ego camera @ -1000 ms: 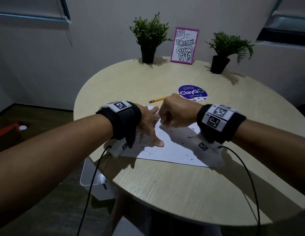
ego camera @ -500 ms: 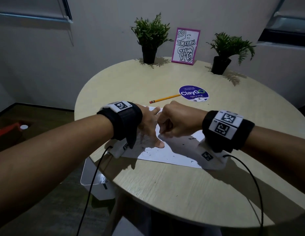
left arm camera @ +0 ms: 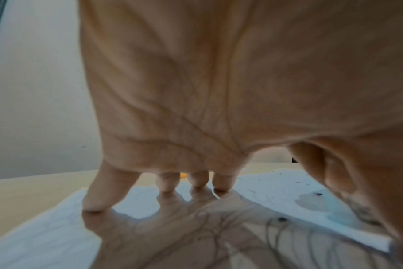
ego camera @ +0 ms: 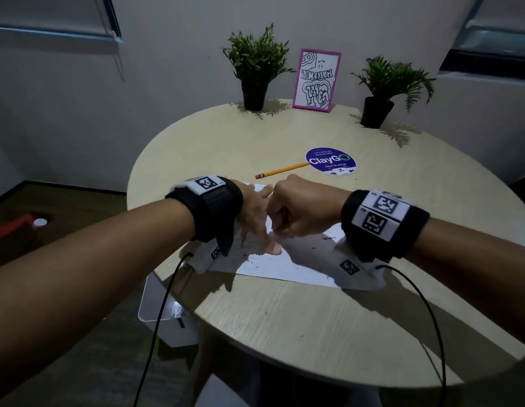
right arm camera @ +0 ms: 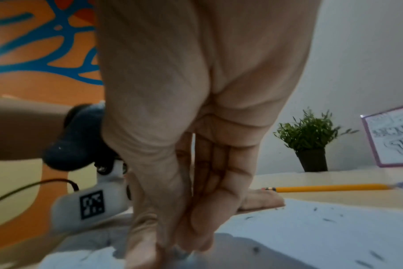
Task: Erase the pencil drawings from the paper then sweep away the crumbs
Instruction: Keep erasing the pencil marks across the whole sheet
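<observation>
A white sheet of paper [ego camera: 296,268] lies on the round table [ego camera: 314,333], with dark eraser crumbs [ego camera: 327,237] scattered over it. My left hand [ego camera: 255,218] presses flat on the sheet's left part with its fingers [left arm camera: 163,182] spread. Faint pencil lines [left arm camera: 276,233] show under its palm. My right hand [ego camera: 299,212] is curled next to the left thumb. Its fingertips [right arm camera: 184,236] pinch a small pale eraser [right arm camera: 181,252] against the paper, and the eraser is mostly hidden.
A yellow pencil [ego camera: 281,170] lies just beyond the paper, pointing at a purple round sticker [ego camera: 330,160]. Two potted plants [ego camera: 256,66] [ego camera: 387,80] and a pink-framed drawing [ego camera: 316,80] stand at the far edge. A white bin [ego camera: 164,315] sits under the table's left side.
My right hand has shifted a little toward me and the left thumb, rubbing on the paper. The left hand stays pressed in place.
</observation>
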A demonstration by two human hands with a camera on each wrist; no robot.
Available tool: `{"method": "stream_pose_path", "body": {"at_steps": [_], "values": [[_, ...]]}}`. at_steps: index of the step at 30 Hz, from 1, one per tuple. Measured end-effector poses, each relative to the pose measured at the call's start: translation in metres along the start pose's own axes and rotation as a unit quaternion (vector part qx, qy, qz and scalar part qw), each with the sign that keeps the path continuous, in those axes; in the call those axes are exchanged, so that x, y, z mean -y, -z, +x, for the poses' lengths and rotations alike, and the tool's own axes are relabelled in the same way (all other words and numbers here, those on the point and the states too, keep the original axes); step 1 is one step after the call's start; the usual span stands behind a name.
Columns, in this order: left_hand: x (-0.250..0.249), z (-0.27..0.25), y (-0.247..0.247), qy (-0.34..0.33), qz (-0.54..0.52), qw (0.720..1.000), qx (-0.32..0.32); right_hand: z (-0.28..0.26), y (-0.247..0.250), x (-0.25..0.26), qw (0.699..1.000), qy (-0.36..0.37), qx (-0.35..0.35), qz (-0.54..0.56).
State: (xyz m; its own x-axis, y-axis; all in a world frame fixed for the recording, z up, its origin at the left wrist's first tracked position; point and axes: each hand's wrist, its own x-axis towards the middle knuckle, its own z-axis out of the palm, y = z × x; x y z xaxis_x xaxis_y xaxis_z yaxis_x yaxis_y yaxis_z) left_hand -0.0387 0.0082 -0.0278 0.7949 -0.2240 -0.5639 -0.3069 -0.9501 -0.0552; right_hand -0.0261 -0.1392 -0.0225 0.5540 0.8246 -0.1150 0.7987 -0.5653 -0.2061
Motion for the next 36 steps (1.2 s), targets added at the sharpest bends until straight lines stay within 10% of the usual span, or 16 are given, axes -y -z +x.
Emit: {"method": "stream_pose_path", "body": {"at_steps": [14, 36], "values": [[0.004, 0.003, 0.000, 0.015, -0.005, 1.000, 0.002, -0.031, 0.003, -0.043, 0.987, -0.156, -0.041, -0.003], [0.017, -0.002, -0.008, 0.013, -0.050, 0.997, -0.055, 0.008, 0.002, -0.022, 0.988, -0.127, -0.084, -0.008]]}}
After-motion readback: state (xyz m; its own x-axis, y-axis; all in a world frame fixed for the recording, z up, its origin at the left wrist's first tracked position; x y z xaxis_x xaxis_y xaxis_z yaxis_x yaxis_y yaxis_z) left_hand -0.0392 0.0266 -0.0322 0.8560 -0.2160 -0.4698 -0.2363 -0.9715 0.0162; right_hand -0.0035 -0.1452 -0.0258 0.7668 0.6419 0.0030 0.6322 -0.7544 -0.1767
